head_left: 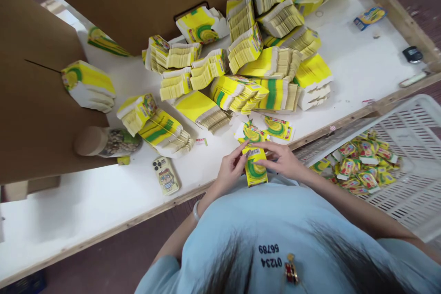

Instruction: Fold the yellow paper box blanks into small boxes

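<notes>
A small yellow carton (257, 173) with a green swirl and a barcode is held near the table's front edge, close to my body. My left hand (231, 168) grips its left side, thumb and fingers pinched together. From the right, my right hand (283, 161) reaches across the carton, with fingers along its upper end and right side. Just beyond the fingers lie a yellow carton (254, 133) and a flat one beside it (278, 127). Bundles of flat yellow cartons (239, 92) are heaped farther back.
A white plastic basket (418, 124) with many small cartons stands at my right, below the wooden table edge (344, 119). Leftward are a phone (166, 175), a lidded jar (119, 142) and large cardboard boxes (144, 0). A blue box (370, 17) lies far right.
</notes>
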Available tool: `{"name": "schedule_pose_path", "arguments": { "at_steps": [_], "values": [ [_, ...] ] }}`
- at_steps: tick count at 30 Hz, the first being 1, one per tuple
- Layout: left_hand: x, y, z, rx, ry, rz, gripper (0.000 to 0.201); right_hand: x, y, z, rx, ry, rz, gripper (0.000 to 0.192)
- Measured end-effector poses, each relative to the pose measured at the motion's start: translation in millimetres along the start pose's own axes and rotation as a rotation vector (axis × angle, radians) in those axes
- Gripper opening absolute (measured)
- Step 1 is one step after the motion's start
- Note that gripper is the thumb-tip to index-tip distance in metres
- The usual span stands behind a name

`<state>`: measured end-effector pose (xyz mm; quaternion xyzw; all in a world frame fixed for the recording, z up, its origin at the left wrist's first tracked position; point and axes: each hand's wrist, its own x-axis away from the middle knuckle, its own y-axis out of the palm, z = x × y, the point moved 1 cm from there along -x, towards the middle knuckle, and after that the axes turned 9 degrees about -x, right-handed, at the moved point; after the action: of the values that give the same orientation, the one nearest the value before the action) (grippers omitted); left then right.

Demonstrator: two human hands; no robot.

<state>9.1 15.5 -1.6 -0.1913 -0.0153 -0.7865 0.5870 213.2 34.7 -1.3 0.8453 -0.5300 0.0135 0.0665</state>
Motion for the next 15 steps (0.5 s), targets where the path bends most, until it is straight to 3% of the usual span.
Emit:
{"name": "schedule_pose_path", "arguments": {
  "at_steps": [4, 7, 12, 14, 15],
  "values": [
    [-0.3, -0.7, 3.3, -0.046, -0.02, -0.004, 0.063, -0.2, 8.1, -11.3, -0.154, 0.245, -0.019, 0.05],
    [1.3, -0.6, 4.4, -0.085, 0.01, -0.001, 0.062, -2.7, 3.9, -16.2, -0.197, 0.286, -0.031, 0.049],
    [2.4, -4.8, 2.6, -0.228, 0.133, -0.069, 0.056, -11.9, -1.6, -14.4, -0.35, 0.313, -0.217, 0.048],
    [-6.5, -10.8, 0.6, -0.324, 0.183, -0.047, 0.055, -8.8, -11.6, -13.0, -0.322, 0.275, -0.122, 0.044],
    [-14.3, -15.0, -0.7, -0.395, 0.196, 0.021, 0.053, -1.7, -22.7, -12.8, -0.264, 0.25, -0.038, 0.043]
  ]
}}
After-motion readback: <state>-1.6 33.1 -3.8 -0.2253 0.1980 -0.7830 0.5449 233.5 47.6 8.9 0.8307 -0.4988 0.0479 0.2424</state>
